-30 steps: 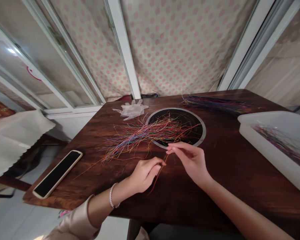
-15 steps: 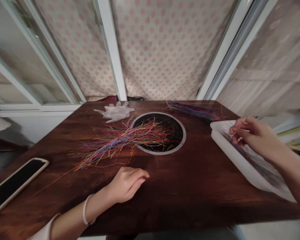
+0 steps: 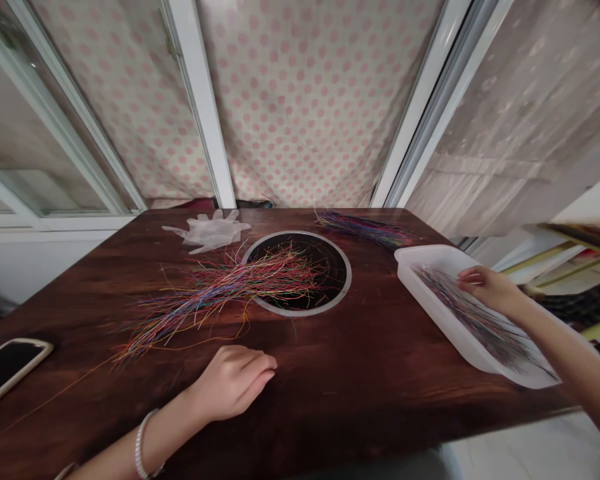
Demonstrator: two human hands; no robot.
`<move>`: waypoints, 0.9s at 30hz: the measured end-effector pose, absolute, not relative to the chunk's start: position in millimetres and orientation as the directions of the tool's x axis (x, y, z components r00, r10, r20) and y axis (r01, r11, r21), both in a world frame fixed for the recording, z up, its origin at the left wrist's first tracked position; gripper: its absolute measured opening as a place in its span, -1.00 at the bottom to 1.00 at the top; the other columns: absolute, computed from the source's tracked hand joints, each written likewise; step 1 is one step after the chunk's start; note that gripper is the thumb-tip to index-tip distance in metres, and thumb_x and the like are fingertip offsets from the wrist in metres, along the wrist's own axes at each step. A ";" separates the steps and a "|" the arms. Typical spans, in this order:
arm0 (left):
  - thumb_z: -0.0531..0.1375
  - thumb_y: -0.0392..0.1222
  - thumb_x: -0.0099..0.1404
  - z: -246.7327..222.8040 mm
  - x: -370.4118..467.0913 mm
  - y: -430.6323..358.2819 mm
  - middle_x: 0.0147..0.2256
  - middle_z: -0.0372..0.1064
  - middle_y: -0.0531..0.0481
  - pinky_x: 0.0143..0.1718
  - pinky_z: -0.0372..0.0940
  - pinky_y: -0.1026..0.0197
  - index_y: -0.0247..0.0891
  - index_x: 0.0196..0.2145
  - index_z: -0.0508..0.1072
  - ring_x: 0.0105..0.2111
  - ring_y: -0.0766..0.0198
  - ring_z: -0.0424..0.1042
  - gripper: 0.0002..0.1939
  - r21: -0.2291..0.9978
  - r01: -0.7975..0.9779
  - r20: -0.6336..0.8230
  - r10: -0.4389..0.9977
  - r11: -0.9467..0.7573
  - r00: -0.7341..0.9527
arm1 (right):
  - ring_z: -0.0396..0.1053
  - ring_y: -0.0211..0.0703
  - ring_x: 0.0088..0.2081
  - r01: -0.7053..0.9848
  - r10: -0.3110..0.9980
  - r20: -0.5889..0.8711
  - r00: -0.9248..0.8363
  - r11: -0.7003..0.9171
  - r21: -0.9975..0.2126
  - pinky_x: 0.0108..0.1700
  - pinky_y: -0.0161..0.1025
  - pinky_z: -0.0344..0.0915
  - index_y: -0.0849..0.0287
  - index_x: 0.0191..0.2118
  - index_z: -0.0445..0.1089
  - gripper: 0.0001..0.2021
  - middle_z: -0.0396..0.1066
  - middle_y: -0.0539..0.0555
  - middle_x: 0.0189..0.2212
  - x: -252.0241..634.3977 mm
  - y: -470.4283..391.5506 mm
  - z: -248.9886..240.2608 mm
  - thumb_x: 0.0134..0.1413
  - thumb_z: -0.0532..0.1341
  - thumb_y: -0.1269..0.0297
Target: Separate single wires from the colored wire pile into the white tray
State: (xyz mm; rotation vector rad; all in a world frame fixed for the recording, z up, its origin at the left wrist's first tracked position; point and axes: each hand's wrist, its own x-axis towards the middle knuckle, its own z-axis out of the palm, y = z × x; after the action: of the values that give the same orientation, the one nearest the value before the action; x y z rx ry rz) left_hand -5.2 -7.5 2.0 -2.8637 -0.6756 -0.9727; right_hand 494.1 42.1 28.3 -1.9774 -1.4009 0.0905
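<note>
My left hand (image 3: 237,380) is over the near part of the table, fingers curled and pressed together. What they hold, if anything, is hidden. Beyond it a loose bundle of thin multicoloured wires (image 3: 205,293) spreads over the wood and onto a round black disc with a pale rim (image 3: 347,277). On the right, my right hand (image 3: 487,288) hovers over a white plastic tray (image 3: 445,340), its fingers loosely bent, thumb and forefinger slightly apart. No wire shows between them. More thin wires (image 3: 473,320) lie lengthwise in the tray, just beneath this hand.
A second, darker wire bundle (image 3: 365,229) lies at the table's back right. Clear plastic gloves (image 3: 210,231) rest at the back left. A phone (image 3: 13,370) lies at the left edge. One orange wire (image 3: 60,393) trails toward the near left.
My view has turned to the right, so the table's things sit further left. My right hand has loosened from a tighter pinch over the tray. The left hand keeps its closed shape.
</note>
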 end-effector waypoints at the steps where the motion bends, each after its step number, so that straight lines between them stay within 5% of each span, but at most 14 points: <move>1: -0.17 -0.24 0.43 2.4 -5.3 -7.6 -0.56 0.42 0.08 -0.58 0.20 0.30 -0.26 -0.33 0.32 -0.64 0.35 0.37 -0.69 0.095 0.414 0.587 0.387 -0.905 0.711 | 0.39 -0.15 -0.59 0.797 0.856 0.298 0.422 -0.194 -0.573 -0.44 -0.19 0.27 0.19 -0.61 0.33 -0.82 0.45 0.15 -0.60 495.4 44.5 29.5 -0.29 0.33 0.56; 7: -0.17 -0.24 0.43 4.2 -5.1 -8.8 -0.57 0.41 0.06 -0.57 0.21 0.31 -0.26 -0.32 0.33 -0.64 0.35 0.37 -0.68 0.095 0.406 0.572 0.383 -0.909 0.725 | 0.42 -0.12 -0.45 0.735 0.885 0.052 0.463 -0.351 -0.580 -0.31 -0.16 0.28 0.24 -0.47 0.39 -0.89 0.48 0.31 -0.33 488.2 40.0 53.8 -0.17 0.35 0.40; 10: -0.16 -0.25 0.43 2.9 -4.9 -8.7 -0.57 0.41 0.06 -0.57 0.21 0.31 -0.27 -0.33 0.35 -0.64 0.36 0.37 -0.68 0.104 0.407 0.561 0.391 -0.907 0.729 | 0.44 0.04 -0.27 0.815 0.893 0.088 0.441 -0.357 -0.456 -0.21 -0.11 0.29 0.25 -0.33 0.41 -0.81 0.46 0.32 -0.24 463.0 33.1 65.7 -0.17 0.34 0.46; 13: -0.16 -0.24 0.43 1.2 -4.6 -8.4 -0.56 0.42 0.05 -0.56 0.22 0.31 -0.27 -0.35 0.35 -0.63 0.36 0.38 -0.66 0.113 0.414 0.548 0.405 -0.903 0.732 | 0.39 0.16 -0.10 0.961 0.915 0.380 0.134 -0.025 -0.277 -0.06 -0.03 0.26 0.24 -0.19 0.40 -0.74 0.44 0.32 -0.16 413.2 27.6 69.7 -0.09 0.29 0.42; 16: -0.15 -0.24 0.43 -0.2 -4.0 -9.2 -0.57 0.42 0.03 -0.56 0.23 0.31 -0.28 -0.36 0.37 -0.63 0.35 0.38 -0.65 0.123 0.413 0.543 0.409 -0.902 0.733 | 0.40 0.08 -0.09 0.900 0.808 0.549 -0.213 0.381 -0.211 0.00 -0.01 0.27 0.16 -0.15 0.39 -0.75 0.44 0.21 -0.13 345.0 25.9 64.7 -0.02 0.22 0.37; 21: -0.12 -0.24 0.41 -3.4 -2.0 -13.1 -0.59 0.39 0.04 -0.58 0.19 0.32 -0.29 -0.40 0.37 -0.64 0.37 0.35 -0.66 0.120 0.433 0.503 0.431 -0.893 0.749 | 0.45 -0.02 -0.18 0.766 0.836 0.356 -0.417 0.534 -0.357 -0.11 -0.09 0.35 0.14 -0.21 0.42 -0.79 0.49 0.11 -0.23 245.5 42.0 39.1 -0.01 0.19 0.47; 27: -0.11 -0.23 0.42 -8.4 -1.2 -12.7 -0.62 0.35 0.05 -0.61 0.15 0.31 -0.28 -0.46 0.37 -0.67 0.37 0.32 -0.63 0.110 0.497 0.486 0.483 -0.861 0.728 | 0.43 -0.17 -0.34 0.680 0.845 0.368 -0.389 0.532 -0.505 -0.23 -0.21 0.36 0.19 -0.27 0.44 -0.80 0.48 0.09 -0.31 196.0 77.0 9.7 -0.07 0.23 0.55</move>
State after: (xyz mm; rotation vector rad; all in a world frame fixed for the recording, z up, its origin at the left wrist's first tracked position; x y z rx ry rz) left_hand -1.2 -12.7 -8.4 -2.8949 -0.8214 -0.8022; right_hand 196.0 77.0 9.7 -1.2301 -2.1809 0.3639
